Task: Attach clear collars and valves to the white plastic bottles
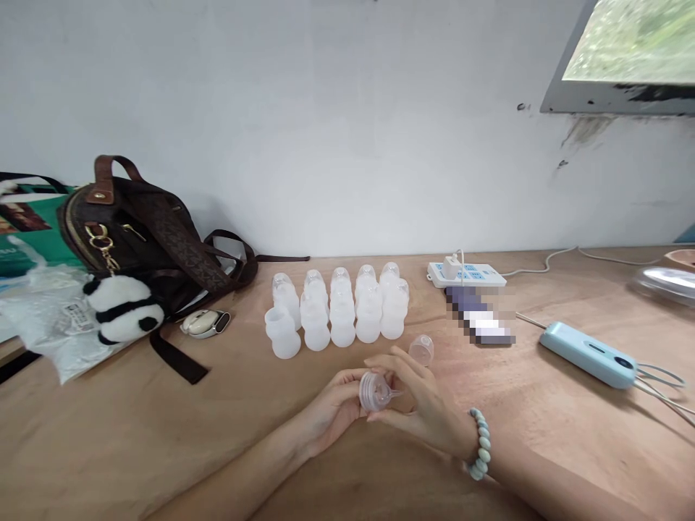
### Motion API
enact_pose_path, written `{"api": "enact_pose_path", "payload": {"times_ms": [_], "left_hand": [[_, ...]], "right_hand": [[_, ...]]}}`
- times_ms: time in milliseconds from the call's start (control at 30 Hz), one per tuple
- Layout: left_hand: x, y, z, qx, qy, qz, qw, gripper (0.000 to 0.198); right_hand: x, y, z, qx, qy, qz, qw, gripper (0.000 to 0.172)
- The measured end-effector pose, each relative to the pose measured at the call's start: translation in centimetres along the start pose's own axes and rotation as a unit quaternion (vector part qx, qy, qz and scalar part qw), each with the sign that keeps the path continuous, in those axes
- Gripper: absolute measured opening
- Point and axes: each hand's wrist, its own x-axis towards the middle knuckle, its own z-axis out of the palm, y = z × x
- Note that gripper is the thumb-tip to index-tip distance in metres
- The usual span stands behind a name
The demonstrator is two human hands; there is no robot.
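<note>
In front of me, my left hand (339,409) grips a clear baby bottle nipple with its threaded ring (374,392), tilted on its side with the nipple's tip pointing right. The fingers and thumb of my right hand (415,398) close round the same piece from the right. A clear dome cap (422,350) lies on the table just behind my right hand. Beyond my hands, several frosted white baby bottles (342,325) stand upright in two rows, most of them with clear caps. At the front left of the group, one bottle (283,336) has an uncovered mouth.
To the left sit a dark brown backpack (146,231) with a panda plush (129,311), a plastic bag (48,318) and a smartwatch (209,323). On the right are a power strip (472,273), a pixelated item (478,318) and a light blue device (589,354) with cables.
</note>
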Motion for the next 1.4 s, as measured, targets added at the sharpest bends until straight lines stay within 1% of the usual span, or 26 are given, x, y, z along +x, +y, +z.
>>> {"api": "enact_pose_path", "payload": {"times_ms": [100,167,233,300,400,567,667,733,767,800,867,900,933,967,1000,1067,1100,1133,1167,1200,1267,1300,1333,1367,1400], "left_hand": [[0.0,-0.2,0.0,-0.014,-0.001,-0.014,1.0,0.012],[0.0,-0.2,0.0,-0.016,-0.016,-0.016,1.0,0.012],[0.1,-0.3,0.0,-0.021,-0.036,-0.013,0.999,0.014],[0.2,-0.3,-0.2,-0.022,-0.047,-0.011,0.999,0.014],[0.4,-0.2,-0.4,-0.012,-0.047,-0.011,0.999,0.01],[0.3,0.0,-0.2,0.026,-0.046,-0.009,0.999,0.013],[0.1,0.2,-0.3,0.066,-0.045,-0.002,0.997,0.014],[-0.1,0.5,-0.7,0.102,-0.039,0.013,0.994,0.016],[-0.1,0.8,-1.0,0.124,-0.035,0.023,0.991,0.018],[-0.2,1.1,-1.4,0.151,-0.031,0.035,0.987,0.019],[-0.5,2.0,-2.4,0.22,-0.027,0.055,0.974,0.018],[-0.7,2.4,-2.8,0.262,-0.028,0.06,0.963,0.017],[-0.9,2.9,-3.2,0.307,-0.029,0.064,0.949,0.016],[-1.2,3.3,-3.5,0.352,-0.031,0.068,0.933,0.015],[-1.5,3.6,-3.7,0.396,-0.032,0.072,0.915,0.015],[-2.1,4.1,-4.0,0.463,-0.029,0.087,0.882,0.017],[-2.3,4.2,-4.1,0.494,-0.026,0.098,0.863,0.018],[-2.5,4.3,-4.1,0.536,-0.024,0.113,0.836,0.019],[-2.7,4.3,-4.2,0.588,-0.023,0.131,0.798,0.02],[-2.8,4.3,-4.2,0.646,-0.024,0.149,0.748,0.02],[-2.8,4.2,-4.4,0.747,-0.029,0.178,0.64,0.021],[-2.8,4.1,-4.4,0.776,-0.031,0.188,0.601,0.021],[-2.7,4.1,-4.5,0.787,-0.031,0.196,0.584,0.021],[-2.7,4.1,-4.5,0.788,-0.029,0.206,0.58,0.021],[-2.6,4.1,-4.5,0.783,-0.025,0.218,0.582,0.021]], "right_hand": [[0.2,-0.3,0.0,0.03,-0.015,0.02,0.999,0.024],[0.3,-0.4,0.0,0.057,0.002,0.044,0.997,0.025],[0.3,-0.4,0.0,0.123,0.022,0.084,0.989,0.029],[0.3,-0.4,0.0,0.221,0.028,0.133,0.966,0.033],[0.4,-0.4,-0.1,0.337,0.01,0.19,0.922,0.037],[0.6,-0.3,0.0,0.435,-0.006,0.206,0.876,0.035],[0.6,-0.1,0.0,0.473,0.007,0.21,0.856,0.032],[0.8,0.3,-0.6,0.46,0.041,0.217,0.86,0.028],[0.9,0.5,-1.0,0.436,0.06,0.22,0.871,0.026],[1.0,0.7,-1.5,0.397,0.076,0.219,0.888,0.024],[1.3,1.0,-2.7,0.269,0.081,0.199,0.939,0.024],[1.4,1.1,-3.1,0.19,0.062,0.18,0.963,0.025],[1.5,1.1,-3.5,0.112,0.029,0.157,0.981,0.025],[1.5,1.1,-3.7,0.04,-0.015,0.135,0.99,0.023],[1.5,1.1,-3.8,-0.023,-0.066,0.118,0.991,0.021],[1.4,1.0,-3.7,-0.124,-0.16,0.101,0.974,0.016],[1.3,1.0,-3.5,-0.163,-0.193,0.097,0.963,0.014],[1.2,1.0,-3.3,-0.194,-0.215,0.094,0.953,0.011],[1.1,0.9,-3.2,-0.213,-0.23,0.09,0.945,0.011],[1.0,0.9,-3.1,-0.223,-0.239,0.085,0.941,0.012],[0.9,1.0,-3.1,-0.223,-0.247,0.077,0.94,0.017],[1.0,1.0,-3.2,-0.22,-0.247,0.075,0.941,0.021],[1.0,1.0,-3.4,-0.217,-0.246,0.074,0.942,0.023],[1.1,1.0,-3.5,-0.217,-0.241,0.072,0.943,0.023],[1.1,1.1,-3.7,-0.219,-0.233,0.072,0.945,0.021]]}}
